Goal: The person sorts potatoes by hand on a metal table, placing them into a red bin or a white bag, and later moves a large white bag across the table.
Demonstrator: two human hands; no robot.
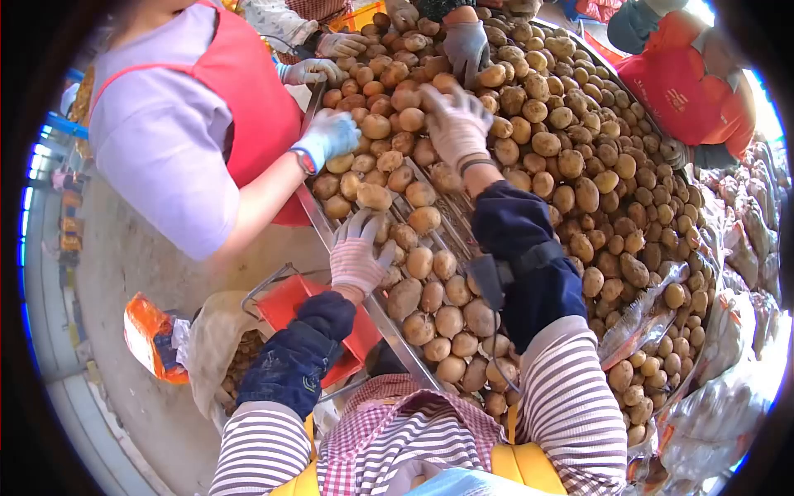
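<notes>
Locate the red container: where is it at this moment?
In the head view, the red container is left of centre, below the wearer's left hand and partly behind the dark sleeve, between the pale sack and the metal table edge.

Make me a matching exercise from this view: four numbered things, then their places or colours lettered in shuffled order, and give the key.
Things
1. Wearer's left hand
2. Wearer's right hand
3. Orange bag
4. Apron at the picture's upper left

Places or colours
A. Beside a pale sack
B. Among the potatoes, with a black strap on its forearm
C. Bright red
D. By the metal rim, in a pinkish striped glove

Right pairs: 1-D, 2-B, 3-A, 4-C
</notes>
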